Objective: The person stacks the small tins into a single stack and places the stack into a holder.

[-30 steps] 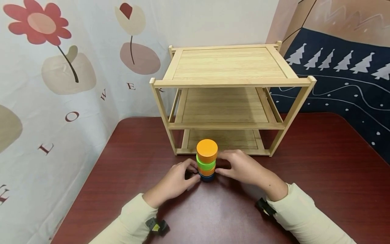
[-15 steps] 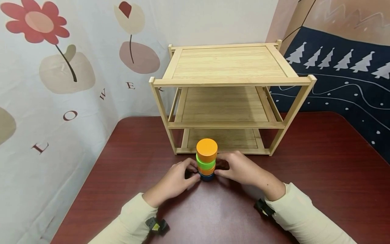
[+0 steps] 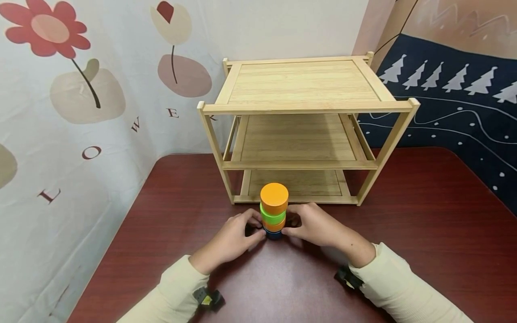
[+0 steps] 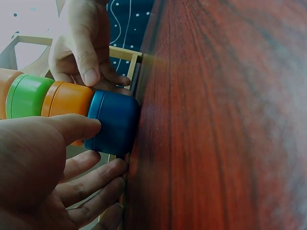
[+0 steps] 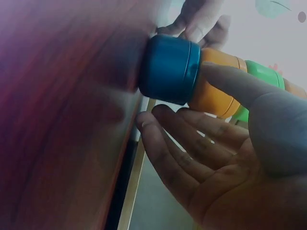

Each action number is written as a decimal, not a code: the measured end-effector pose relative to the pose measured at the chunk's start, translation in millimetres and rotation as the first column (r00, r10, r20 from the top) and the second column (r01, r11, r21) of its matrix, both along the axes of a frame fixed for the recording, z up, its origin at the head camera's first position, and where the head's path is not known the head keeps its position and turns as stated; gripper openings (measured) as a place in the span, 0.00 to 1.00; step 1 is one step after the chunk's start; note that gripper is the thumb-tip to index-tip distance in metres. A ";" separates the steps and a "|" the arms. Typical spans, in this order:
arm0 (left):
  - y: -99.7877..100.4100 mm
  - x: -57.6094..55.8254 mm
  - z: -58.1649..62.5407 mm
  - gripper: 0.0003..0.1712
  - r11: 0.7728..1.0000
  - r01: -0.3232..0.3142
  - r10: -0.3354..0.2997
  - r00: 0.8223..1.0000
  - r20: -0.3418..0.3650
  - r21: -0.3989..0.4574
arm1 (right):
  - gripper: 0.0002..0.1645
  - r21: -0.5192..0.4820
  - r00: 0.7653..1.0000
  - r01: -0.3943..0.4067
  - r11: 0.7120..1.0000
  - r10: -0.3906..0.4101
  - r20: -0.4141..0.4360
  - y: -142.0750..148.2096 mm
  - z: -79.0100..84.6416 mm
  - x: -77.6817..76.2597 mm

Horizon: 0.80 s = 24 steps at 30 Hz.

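Note:
A small upright stack stands on the table: a dark blue lidded jar [image 4: 117, 122] at the bottom, an orange jar [image 5: 218, 86] on it, a green jar [image 3: 273, 216] above, and a wider orange jar [image 3: 274, 197] on top. My left hand [image 3: 232, 237] is at the left side, its thumb tip over the blue lid's edge and its fingers loosely extended at the back. From the right, my right hand [image 3: 319, 224] cups the stack's lower part. Its thumb tip overlaps the seam between blue and lower orange jars; its relaxed, spread fingers lie beyond.
A three-tier wooden shelf rack [image 3: 299, 166] stands close behind the stack. Under everything is a dark red-brown table [image 3: 169, 202]. A flower-print cloth [image 3: 93, 134] hangs at the left, and a navy tree-print cloth [image 3: 448, 112] at the right.
My right hand has moved slightly left, its thumb and fingers coming in closer to the stack's base. My left hand and the stack look unchanged.

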State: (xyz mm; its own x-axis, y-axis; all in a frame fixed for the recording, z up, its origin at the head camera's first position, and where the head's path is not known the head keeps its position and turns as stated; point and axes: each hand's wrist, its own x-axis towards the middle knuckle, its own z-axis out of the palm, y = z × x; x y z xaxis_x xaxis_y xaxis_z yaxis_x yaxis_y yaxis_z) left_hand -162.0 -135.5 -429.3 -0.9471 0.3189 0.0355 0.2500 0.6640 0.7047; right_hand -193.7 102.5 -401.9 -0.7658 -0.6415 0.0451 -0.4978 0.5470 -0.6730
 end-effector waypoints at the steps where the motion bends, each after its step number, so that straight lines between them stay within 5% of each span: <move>1: 0.1 0.1 0.2 0.13 1.000 0.000 0.000 1.000 -0.001 0.000 | 0.22 -0.004 1.000 0.003 1.000 -0.003 0.004 -0.5 -0.4 0.5; 24: 0.6 -0.9 -2.0 0.12 1.000 0.003 -0.003 1.000 -0.012 -0.012 | 0.18 -0.033 0.993 -0.004 0.999 0.008 0.120 -3.3 -5.3 4.0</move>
